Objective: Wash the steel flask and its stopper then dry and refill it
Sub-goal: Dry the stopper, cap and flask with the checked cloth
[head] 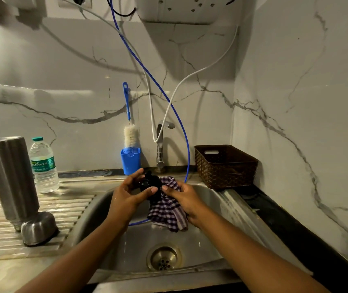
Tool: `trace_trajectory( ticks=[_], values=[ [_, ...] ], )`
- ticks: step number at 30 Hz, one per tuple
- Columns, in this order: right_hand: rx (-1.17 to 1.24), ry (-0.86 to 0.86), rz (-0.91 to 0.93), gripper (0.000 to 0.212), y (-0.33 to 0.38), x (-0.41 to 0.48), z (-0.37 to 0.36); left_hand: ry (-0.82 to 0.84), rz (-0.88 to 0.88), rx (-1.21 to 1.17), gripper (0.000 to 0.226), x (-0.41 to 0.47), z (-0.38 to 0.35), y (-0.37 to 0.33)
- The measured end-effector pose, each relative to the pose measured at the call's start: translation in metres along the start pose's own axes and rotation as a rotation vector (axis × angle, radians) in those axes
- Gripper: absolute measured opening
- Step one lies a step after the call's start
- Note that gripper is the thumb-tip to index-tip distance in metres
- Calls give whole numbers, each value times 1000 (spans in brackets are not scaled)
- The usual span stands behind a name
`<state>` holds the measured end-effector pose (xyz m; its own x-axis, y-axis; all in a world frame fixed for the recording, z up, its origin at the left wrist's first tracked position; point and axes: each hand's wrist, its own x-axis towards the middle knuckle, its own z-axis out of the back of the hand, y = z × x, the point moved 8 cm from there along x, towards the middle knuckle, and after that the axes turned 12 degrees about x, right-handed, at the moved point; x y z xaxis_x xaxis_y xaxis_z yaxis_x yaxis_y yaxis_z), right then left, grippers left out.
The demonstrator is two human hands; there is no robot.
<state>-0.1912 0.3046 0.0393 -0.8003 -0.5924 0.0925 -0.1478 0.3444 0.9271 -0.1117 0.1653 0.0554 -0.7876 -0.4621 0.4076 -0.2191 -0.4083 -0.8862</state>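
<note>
Head view: the left hand (126, 193) pinches the black stopper (151, 182), and the right hand (184, 197) grasps the checked cloth (166, 210), bunched against the stopper's right side. The sink (207, 235) lies below the grip. Well left of the grip, the steel flask (10, 176) stands, apparently mouth-down. Best bet: rotate the stopper inside the cloth and work the folds into its grooves.

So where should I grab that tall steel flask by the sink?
It's probably best to grip the smooth round middle of the tall steel flask, coming from the front. It stands upright, with a small steel cup at its foot and a clear plastic bottle close behind.
</note>
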Motion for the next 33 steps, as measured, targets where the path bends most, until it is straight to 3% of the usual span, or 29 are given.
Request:
trace_trajectory(
  ticks=[5, 9, 12, 18, 24, 26, 28, 33],
  values=[
    [60, 43, 39, 25, 1, 1, -5, 32, 20, 7, 55, -1, -5, 0],
    [-30, -15, 34, 33, 8, 4, 6, 20, 3, 83, 74, 4, 2, 7],
    [-5, -91, 97, 37, 26, 7, 21, 25, -33, 189, 61, 6, 3, 5],
    [-505, 225, 379, 41, 46, -5, -7, 274, -46, 92, 47, 1, -15, 1],
    [-794, 247, 558, 35, 52, -12, -20, 421, -46, 132, 40, -2, -23, -2],
    [-911, 211, 651, 31, 57, -15, -21, 422, -35, 122, 48, -2, -23, -1],
    [-974, 155, 753, 29, 60, -20, -23, 374, -19, 100, 72, 0, -20, 1],
    [-833, -59, 784, 26, 67, -18, -13, 299, 31, -101, 92, 1, -19, 2]
  ],
)
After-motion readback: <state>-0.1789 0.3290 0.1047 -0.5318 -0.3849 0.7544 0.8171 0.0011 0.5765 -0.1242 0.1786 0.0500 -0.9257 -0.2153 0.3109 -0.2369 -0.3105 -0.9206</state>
